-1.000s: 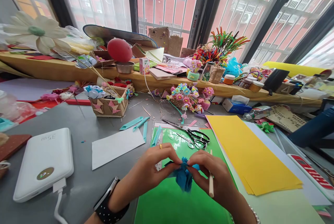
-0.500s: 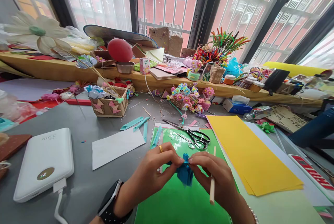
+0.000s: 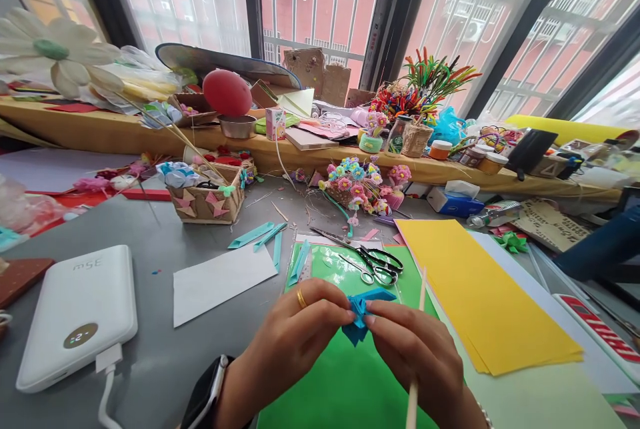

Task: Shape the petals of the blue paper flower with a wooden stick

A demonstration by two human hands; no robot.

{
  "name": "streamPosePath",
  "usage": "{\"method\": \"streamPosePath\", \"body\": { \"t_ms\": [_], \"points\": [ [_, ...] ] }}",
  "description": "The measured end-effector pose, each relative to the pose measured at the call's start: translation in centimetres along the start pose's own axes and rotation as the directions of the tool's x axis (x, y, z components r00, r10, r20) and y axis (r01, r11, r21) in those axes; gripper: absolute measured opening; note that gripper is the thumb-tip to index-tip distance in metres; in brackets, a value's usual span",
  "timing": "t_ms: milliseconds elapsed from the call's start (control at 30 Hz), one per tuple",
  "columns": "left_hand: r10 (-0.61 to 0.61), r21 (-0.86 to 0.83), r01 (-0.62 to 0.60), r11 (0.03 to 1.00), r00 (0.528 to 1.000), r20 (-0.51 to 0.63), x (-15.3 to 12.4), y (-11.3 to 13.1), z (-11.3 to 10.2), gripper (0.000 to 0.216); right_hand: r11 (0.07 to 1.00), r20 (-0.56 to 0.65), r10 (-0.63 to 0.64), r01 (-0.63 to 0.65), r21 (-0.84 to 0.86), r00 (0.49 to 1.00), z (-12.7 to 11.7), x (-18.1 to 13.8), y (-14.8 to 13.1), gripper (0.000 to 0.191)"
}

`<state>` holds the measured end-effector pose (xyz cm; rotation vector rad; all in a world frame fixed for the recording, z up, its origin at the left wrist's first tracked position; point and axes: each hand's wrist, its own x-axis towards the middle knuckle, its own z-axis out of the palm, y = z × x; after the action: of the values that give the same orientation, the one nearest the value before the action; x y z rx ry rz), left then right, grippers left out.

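Between my two hands is a small blue folded-paper piece (image 3: 359, 330), with one flat pointed strip sticking out toward the upper right. My left hand (image 3: 305, 329), with a ring on one finger, pinches its left side. On its right side the fingertips of my right hand (image 3: 420, 339) are closed. That hand also carries a thin wooden stick (image 3: 412, 402), which runs behind the fingers and shows above and below them. Both hands are over a green sheet (image 3: 335, 392). Just beyond lie black-handled scissors (image 3: 383, 262) and a smaller silver pair.
Light blue folded strips (image 3: 253, 235) and a white paper (image 3: 225, 285) lie to the left, near a white power bank (image 3: 83, 315) with a cable. Yellow sheets (image 3: 485, 302) lie right. Behind are a cardboard basket (image 3: 207, 209), crocheted flowers (image 3: 355, 182) and a cluttered ledge (image 3: 310, 155).
The blue paper piece has been turned, so a strip now points upper right. My right hand has shifted slightly right and down, and the stick has moved with it.
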<state>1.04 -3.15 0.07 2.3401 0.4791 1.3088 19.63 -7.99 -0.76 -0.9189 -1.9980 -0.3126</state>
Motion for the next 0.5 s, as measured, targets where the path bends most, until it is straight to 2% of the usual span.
{"method": "streamPosePath", "body": {
  "t_ms": [67,233,367,500],
  "points": [
    [0.019,0.018,-0.019,1.000,1.000,-0.006,-0.1,0.0,0.0,0.023,1.000,-0.012,0.004,-0.004,0.028,1.000,0.1,0.1,0.0,0.018],
    [0.065,0.018,-0.065,0.998,0.998,-0.015,0.2,0.2,-0.2,0.021,0.964,-0.001,0.113,-0.110,0.242,0.994,0.2,1.1,0.0,0.016],
    [0.111,-0.001,-0.111,0.994,0.993,-0.044,0.5,0.1,-0.1,0.019,0.970,0.002,0.124,-0.122,0.212,0.992,0.1,1.4,0.3,0.010],
    [0.093,-0.008,-0.093,0.996,0.994,-0.050,0.5,0.0,0.0,0.019,0.969,-0.009,0.119,-0.114,0.220,0.993,0.2,1.2,0.6,0.013]
  ]
}}
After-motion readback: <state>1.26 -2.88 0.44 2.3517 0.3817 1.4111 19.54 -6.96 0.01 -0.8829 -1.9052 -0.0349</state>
